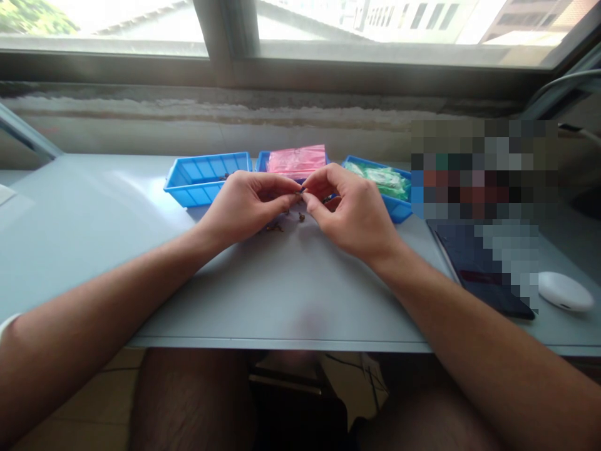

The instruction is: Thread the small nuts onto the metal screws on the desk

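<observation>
Above far middle of table (291,300), small dark piece (301,190) is pinched where fingertips of both hands are brought together. Left hand (251,202) is placed at nine o'clock from piece, right hand (353,210) at three; neither is set nearer, piece being touched from both sides. Long axis seems laid crosswise, hand to hand, but is too small to be told surely. Loose brownish piece (302,217) is seen at six o'clock, apart from fingers; pink packet (300,161) in blue bin (261,163) at twelve.

Metallic-looking piece (301,217); smooth plastic bin (197,196)
</observation>
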Motion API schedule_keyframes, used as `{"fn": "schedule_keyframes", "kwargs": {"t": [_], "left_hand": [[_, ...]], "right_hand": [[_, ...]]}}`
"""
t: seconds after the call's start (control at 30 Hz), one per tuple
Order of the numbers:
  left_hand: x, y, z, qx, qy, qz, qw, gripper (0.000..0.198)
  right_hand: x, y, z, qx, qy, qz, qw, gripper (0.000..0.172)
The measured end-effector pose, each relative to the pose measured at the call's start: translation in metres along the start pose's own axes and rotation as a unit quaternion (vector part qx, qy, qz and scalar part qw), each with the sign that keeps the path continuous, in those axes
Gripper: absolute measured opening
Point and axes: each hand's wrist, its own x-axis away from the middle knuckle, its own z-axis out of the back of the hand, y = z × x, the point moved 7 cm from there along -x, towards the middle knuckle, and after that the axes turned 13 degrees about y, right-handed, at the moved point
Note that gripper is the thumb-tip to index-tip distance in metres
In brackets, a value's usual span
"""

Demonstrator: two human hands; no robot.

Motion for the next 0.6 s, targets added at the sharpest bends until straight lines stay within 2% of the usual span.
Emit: {"fn": "schedule_keyframes", "kwargs": {"t": [0.2, 0.3, 0.43, 0.6], "left_hand": [[0.0014, 0.0017, -0.0003, -0.018, 0.007, -0.007, 1.000, 0.019], [0.0015, 0.0041, -0.0027, 0.030, -0.002, -0.002, 1.000, 0.022], [0.0014, 0.0022, -0.0029, 0.114, -0.002, 0.049, 0.992, 0.033], [0.0017, 0.0022, -0.0015, 0.153, -0.004, 0.073, 0.985, 0.041]], "right_hand": [[0.0000, 0.0028, -0.0018, -0.005, -0.019, -0.025, 0.999, 0.013], [0.0003, 0.0058, -0.0019, -0.023, -0.015, -0.033, 0.999, 0.016], [0.0002, 0.0082, -0.0007, -0.028, 0.002, -0.032, 0.999, 0.017], [-0.0007, 0.0097, 0.0019, -0.032, 0.014, -0.032, 0.999, 0.013]]}}
